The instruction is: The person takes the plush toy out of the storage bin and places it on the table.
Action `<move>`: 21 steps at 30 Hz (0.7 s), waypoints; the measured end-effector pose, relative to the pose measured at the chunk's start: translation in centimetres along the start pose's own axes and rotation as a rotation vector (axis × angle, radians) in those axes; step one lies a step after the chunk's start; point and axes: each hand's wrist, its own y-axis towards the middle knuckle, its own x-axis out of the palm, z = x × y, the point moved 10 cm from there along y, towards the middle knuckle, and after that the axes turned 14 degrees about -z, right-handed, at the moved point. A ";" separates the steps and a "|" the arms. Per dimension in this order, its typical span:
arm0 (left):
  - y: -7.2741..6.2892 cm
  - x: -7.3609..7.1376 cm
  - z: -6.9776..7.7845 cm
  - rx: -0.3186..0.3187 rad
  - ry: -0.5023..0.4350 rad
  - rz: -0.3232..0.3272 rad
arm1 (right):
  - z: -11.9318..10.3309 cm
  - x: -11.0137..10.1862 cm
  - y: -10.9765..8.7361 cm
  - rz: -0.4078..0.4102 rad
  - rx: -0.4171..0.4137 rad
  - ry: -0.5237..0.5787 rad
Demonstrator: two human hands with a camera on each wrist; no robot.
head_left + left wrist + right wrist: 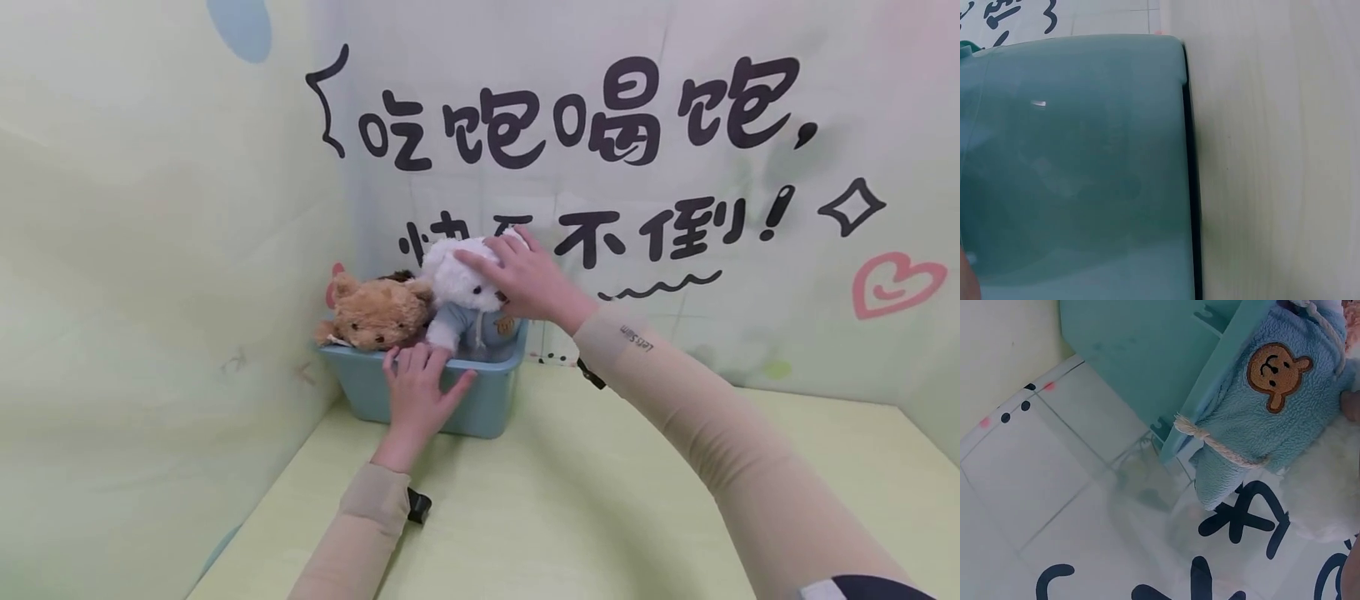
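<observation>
A white teddy bear in a blue hoodie sits in a blue-green plastic bin, at its right end. My right hand grips the bear's head from above, fingers over the top. In the right wrist view the hoodie shows a brown bear patch and cords, beside the bin's wall. My left hand holds the bin's front rim, fingertips at the edge and thumb spread to the right. The left wrist view is mostly filled by the bin's outer wall.
A brown teddy bear lies in the bin's left end, its head above the rim. Something dark shows behind it. The bin stands on a pale tabletop, close to the left wall and the printed back wall.
</observation>
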 end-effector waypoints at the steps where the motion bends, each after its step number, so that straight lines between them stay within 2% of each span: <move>1: 0.1 -0.1 0.0 -0.001 0.002 0.003 | 0.2 -0.3 0.0 -0.007 0.006 -0.005; 7: 0.5 -0.6 0.2 0.012 0.013 0.042 | 1.9 -2.3 0.0 -0.048 0.062 0.016; 10: 0.8 -0.7 0.2 0.012 0.006 0.054 | 2.8 -3.6 -0.1 -0.023 0.088 0.012; 15: 0.7 -0.7 0.1 0.005 0.005 0.048 | 3.2 -5.4 -0.2 0.048 0.083 0.003; 21: 0.1 -0.3 0.3 0.010 0.011 0.026 | 3.1 -5.8 -0.5 0.034 0.093 -0.001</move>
